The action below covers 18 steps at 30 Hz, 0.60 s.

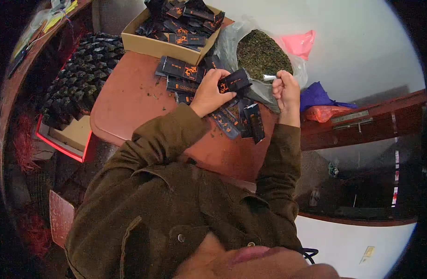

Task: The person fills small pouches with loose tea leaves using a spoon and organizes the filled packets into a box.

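My left hand pinches a small black packet with orange lettering, between thumb and fingers. To its right my right hand is closed on a small shiny spoon-like tool, its bright end pointing left over the edge of the dried tea leaves. These dark green leaves fill an open clear plastic bag. Beneath and around my left hand lie several more black packets, overlapping on the reddish-brown table. Whether the held packet's mouth is open I cannot tell.
A cardboard box heaped with black packets stands at the table's back. Left and lower, a red-edged box holds dense rows of dark packets. Pink, purple and orange bags lie at the right, near a dark red wooden cabinet.
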Tool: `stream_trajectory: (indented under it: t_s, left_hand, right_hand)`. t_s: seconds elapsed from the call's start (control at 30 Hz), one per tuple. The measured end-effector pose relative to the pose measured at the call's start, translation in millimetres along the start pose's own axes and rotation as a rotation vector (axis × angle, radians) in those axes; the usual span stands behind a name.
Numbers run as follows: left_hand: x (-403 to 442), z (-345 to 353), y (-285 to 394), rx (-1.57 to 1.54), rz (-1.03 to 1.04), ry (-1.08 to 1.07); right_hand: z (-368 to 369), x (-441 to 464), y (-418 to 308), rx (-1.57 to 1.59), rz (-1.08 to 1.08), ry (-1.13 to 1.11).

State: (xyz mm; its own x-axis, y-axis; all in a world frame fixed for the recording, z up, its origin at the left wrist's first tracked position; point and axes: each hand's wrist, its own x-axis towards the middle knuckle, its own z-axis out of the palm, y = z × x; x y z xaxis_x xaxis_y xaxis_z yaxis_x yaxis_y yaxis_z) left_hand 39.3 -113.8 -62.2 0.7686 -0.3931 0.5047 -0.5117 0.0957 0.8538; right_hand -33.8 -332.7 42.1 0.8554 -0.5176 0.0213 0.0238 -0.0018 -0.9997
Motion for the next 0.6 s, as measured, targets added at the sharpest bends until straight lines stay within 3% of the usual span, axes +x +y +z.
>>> stream_trajectory:
  t_s: [0.6]
  left_hand:
    - [0.3,3.1,-6.3,0.019,0.022,-0.001]
  right_hand:
    - [9.5,-13.0,-3.4,-0.203,-0.019,-0.010]
